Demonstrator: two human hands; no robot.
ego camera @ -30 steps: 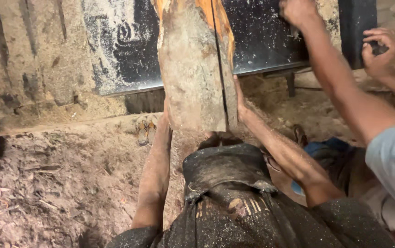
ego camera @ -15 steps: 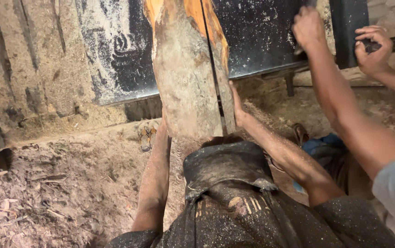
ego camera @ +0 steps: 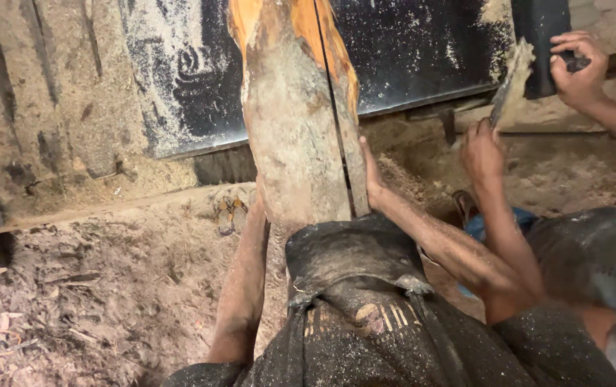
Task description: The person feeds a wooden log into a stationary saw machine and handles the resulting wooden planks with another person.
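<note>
Dim, warm light from above; dark shadows in lower corners; slight motion blur; soft focus at edges.

Only 1 view exists, from a camera worn on the person's head. It looks steeply down and forward along the person's own body, so the dark apron (ego camera: 365,308) fills the lower middle and both forearms run up from it. It sits close to the log (ego camera: 297,129), which rises through the centre to the top edge. The sawdust-covered ground (ego camera: 107,287) fills the left, and a co-worker's arms enter from the right.
</note>
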